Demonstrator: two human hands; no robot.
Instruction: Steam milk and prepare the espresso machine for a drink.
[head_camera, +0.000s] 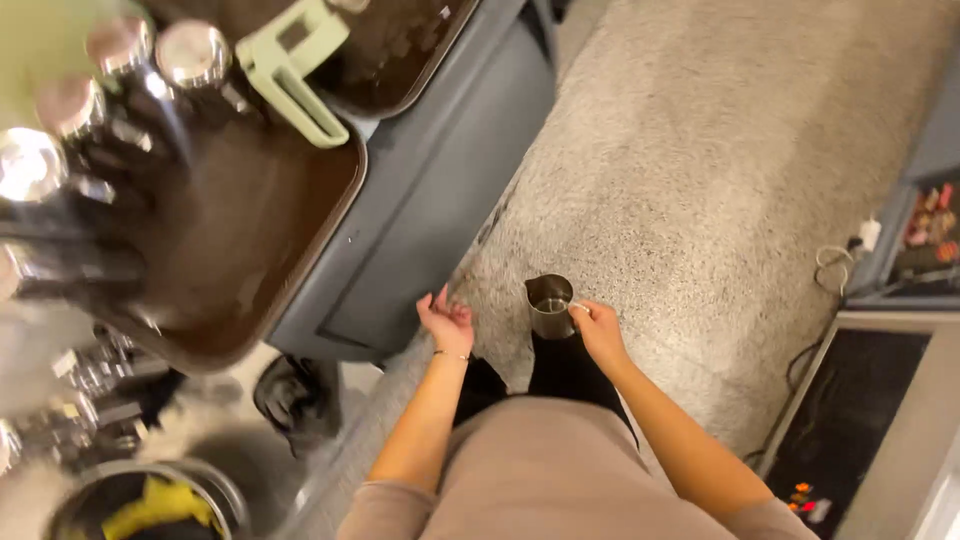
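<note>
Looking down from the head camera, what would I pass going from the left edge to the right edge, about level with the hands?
Brown tray → grey cabinet → left hand, open and empty → small metal pitcher → right hand holding the pitcher's handle → speckled floor → white cable.

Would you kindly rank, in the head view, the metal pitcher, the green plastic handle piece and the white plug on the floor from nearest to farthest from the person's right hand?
1. Metal pitcher: held in the right hand, just to its left.
2. White plug: on the floor far to the right, by the cables.
3. Green plastic handle piece: upper left, on the brown tray, clearly farthest.
</note>
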